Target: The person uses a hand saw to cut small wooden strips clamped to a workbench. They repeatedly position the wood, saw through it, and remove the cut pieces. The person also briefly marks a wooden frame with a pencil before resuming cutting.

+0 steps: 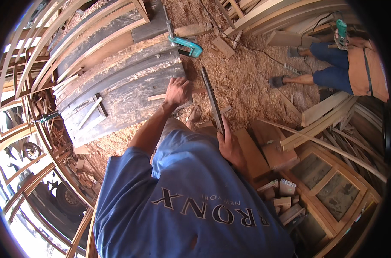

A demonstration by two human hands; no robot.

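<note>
My left hand [178, 91] is at the right end of the workbench [126, 92], its fingers curled down over a thin wooden strip [157, 97]. The strip lies on the bench top and its far end sticks out past the bench edge. In my right hand [230, 147], close to my body, is a long, narrow, dark tool [212, 99], held by its near end and pointing away from me. It is seen nearly edge-on, so its exact kind is unclear. The tool stands apart from the strip, to its right.
A teal clamp [187, 45] grips the bench's far corner. A dark square-like tool [102, 105] lies on the bench. Curved wooden frames [36, 47] stand at left. Shavings cover the floor [242, 81], crossed by a cord. Another person [341, 64] holds a green power tool [341, 29] at right.
</note>
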